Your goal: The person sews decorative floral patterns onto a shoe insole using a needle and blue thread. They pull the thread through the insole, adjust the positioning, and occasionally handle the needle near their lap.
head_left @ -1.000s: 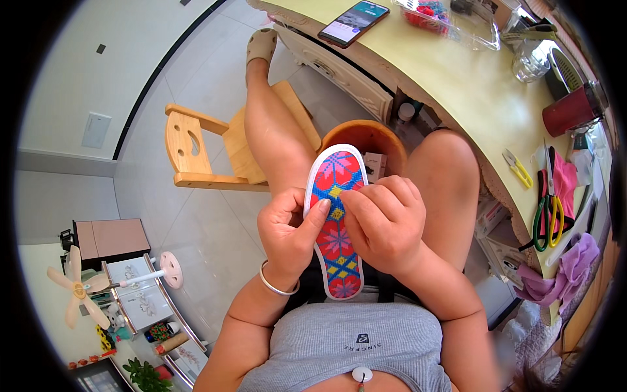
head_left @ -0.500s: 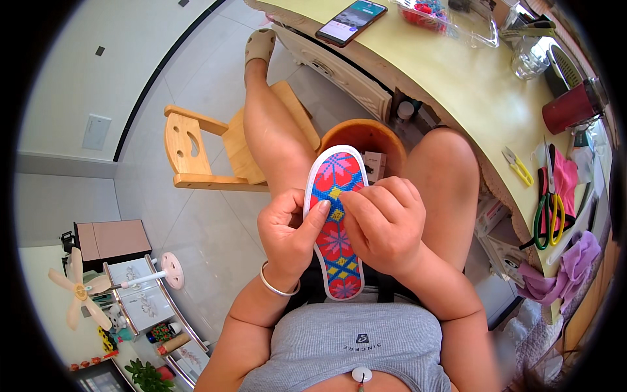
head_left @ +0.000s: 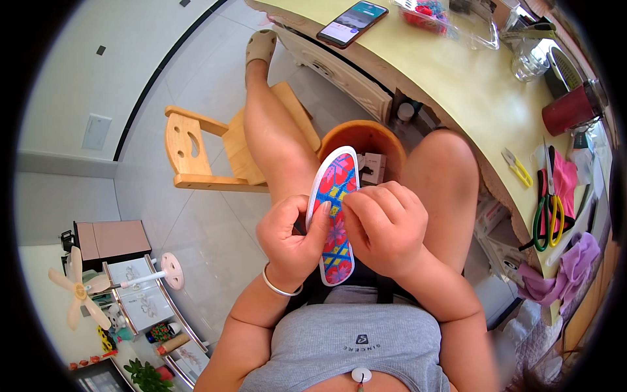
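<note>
An embroidered insole (head_left: 337, 225) with a white border and a red, pink, blue and yellow pattern is held up over my lap, tilted so its face looks narrow. My left hand (head_left: 295, 232) grips its left edge, thumb across the patterned face and fingers behind. On the right edge, near the yellow and blue stitches, my right hand (head_left: 386, 225) is closed with thumb and forefinger pinched together. What that pinch holds, if anything, is too small to make out.
An orange-brown bucket (head_left: 366, 130) with small boxes stands between my knees, beside a wooden chair (head_left: 196, 153). On the yellow-topped table lie a phone (head_left: 353, 23), yellow snips (head_left: 517, 168), scissors (head_left: 548, 209), a dark red cup (head_left: 567, 112) and a purple cloth (head_left: 562, 271).
The insole has turned about its long axis, so less of its face shows, and its lower end has risen slightly. Both hands keep nearly the same place.
</note>
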### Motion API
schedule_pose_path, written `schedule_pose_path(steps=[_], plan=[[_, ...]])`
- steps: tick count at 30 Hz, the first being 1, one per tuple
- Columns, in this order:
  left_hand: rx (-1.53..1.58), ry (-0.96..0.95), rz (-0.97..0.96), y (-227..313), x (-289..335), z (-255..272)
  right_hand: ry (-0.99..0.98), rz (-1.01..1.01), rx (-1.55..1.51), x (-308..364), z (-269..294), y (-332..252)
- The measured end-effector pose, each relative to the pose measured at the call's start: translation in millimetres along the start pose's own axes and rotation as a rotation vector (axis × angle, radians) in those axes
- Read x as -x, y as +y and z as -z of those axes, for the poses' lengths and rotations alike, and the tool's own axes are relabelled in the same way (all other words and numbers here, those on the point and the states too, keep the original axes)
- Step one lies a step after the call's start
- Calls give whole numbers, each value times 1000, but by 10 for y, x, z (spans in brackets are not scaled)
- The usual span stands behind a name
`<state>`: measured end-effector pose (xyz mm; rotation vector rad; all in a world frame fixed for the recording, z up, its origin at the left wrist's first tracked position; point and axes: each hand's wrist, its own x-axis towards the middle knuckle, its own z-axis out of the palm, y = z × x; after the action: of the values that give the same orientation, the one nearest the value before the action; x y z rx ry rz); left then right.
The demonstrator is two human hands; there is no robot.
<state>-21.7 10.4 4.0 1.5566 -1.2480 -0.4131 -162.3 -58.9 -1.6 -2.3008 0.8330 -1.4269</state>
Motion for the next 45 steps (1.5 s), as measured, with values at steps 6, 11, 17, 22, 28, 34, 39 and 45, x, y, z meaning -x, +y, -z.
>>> schedule_pose_path(steps=[6, 11, 17, 22, 28, 34, 39, 45], plan=[[82, -19, 48, -47, 38, 13, 30, 84, -11, -95, -26, 19], [635, -64, 237, 24, -87, 103, 142, -505, -400, -87, 220, 127], [787, -298, 228, 19, -127, 60, -185, -1243, -1634, 3, 68, 95], [788, -372, 161, -47, -98, 64, 107, -1272, -1751, 74, -107, 268], [1017, -81, 382, -94, -137, 328, 473, -944, -2246, -66, 655, 971], [1307, -244, 339, -447, -368, 679, 982, -627, -1036, -96, 1663, 1375], [1908, -555, 561, -421, -218, 209, 488, -662, -828, -255, 580, 283], [2224, -910, 500, -605, -211, -239, 152, 48, -225, -265, -57, -15]])
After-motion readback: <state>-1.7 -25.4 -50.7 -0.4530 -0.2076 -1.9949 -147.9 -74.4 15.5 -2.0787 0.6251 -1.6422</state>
